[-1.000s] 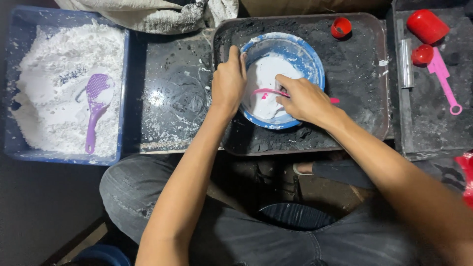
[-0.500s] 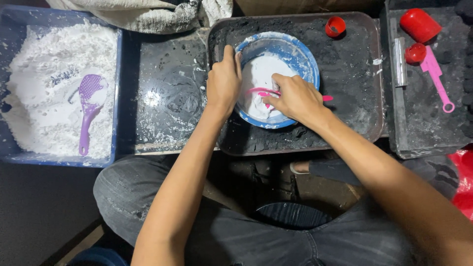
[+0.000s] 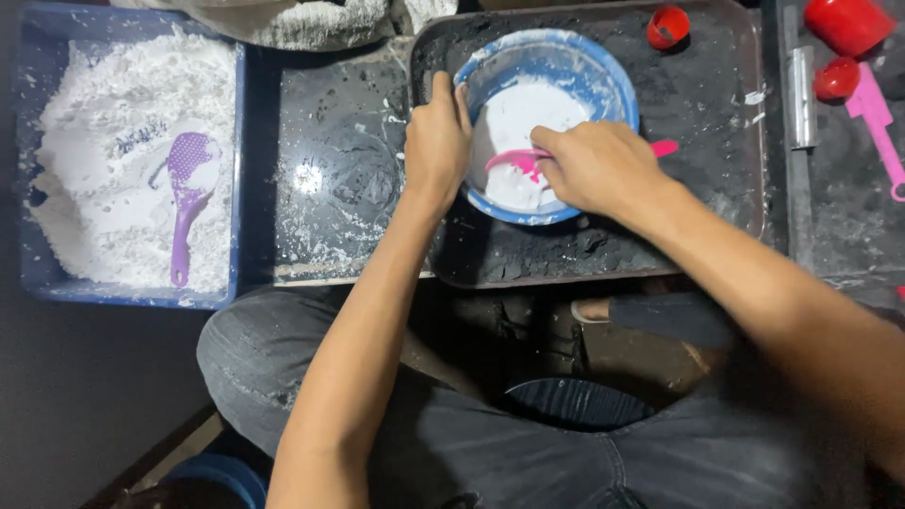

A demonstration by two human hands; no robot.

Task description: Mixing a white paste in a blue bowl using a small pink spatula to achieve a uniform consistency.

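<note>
A blue bowl (image 3: 551, 71) of white paste is seen at upper centre, set on a dark tray (image 3: 707, 188). Its near-left rim is gripped by the left hand (image 3: 436, 141); a pink spatula (image 3: 584, 155) is clasped in the closed right hand (image 3: 594, 170), its blade apparently in the paste. At far left, a blue tub (image 3: 28, 273) of white powder holds a purple scoop (image 3: 189, 188). Bare tabletop (image 3: 330, 179) lies between tub and tray.

Left hand (image 3: 436, 141) steadies blue bowl (image 3: 603, 80); right hand (image 3: 596, 168) holds pink spoon (image 3: 517, 160)
</note>
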